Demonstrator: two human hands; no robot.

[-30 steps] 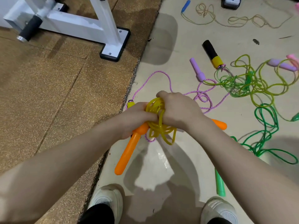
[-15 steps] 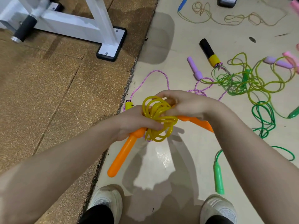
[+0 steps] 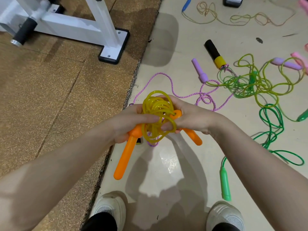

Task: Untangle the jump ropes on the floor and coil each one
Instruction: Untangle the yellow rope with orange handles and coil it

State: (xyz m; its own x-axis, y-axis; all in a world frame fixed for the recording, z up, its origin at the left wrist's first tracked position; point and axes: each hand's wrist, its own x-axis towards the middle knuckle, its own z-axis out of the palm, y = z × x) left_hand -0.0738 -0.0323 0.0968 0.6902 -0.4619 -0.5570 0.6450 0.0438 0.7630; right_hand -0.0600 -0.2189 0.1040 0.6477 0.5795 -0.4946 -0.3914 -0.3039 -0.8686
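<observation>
1. The yellow rope (image 3: 157,114) sits bunched in loose coils between your two hands, held up above the pale floor (image 3: 166,172), in front of your shoes (image 3: 110,209)
2. Your left hand (image 3: 128,124) grips the coils together with the top of one orange handle (image 3: 125,155), which hangs down towards the floor
3. Your right hand (image 3: 188,116) curls round the second orange handle (image 3: 191,135), its top poking through the coils and its tail slanting down to the right
4. A pink braided rope (image 3: 168,80) snakes over the floor behind your hands
5. Further right, lime and green ropes (image 3: 250,85) lie tangled, with a green handle (image 3: 225,184) near your right shoe
6. A white metal frame (image 3: 106,30) stands on the brown mat (image 3: 50,97) to your left
</observation>
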